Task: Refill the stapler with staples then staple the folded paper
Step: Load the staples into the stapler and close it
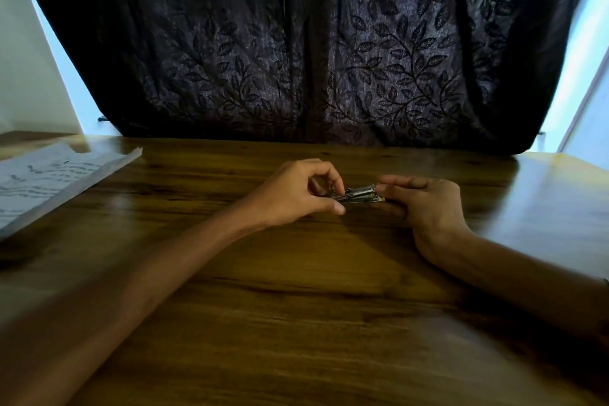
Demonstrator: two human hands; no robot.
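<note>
A small metal stapler (359,194) is held level just above the wooden table (296,306), near its middle. My left hand (296,194) pinches the stapler's left end between thumb and fingertips. My right hand (425,208) grips its right end, fingers curled around it. The stapler's top looks slightly lifted from its base; whether staples are inside is too small to tell. The folded paper (49,178), white with handwritten lines, lies at the far left of the table, well away from both hands.
A dark curtain (313,43) with a leaf pattern hangs right behind the table's far edge. Pale walls show at both upper corners. My forearms stretch across the near half of the table.
</note>
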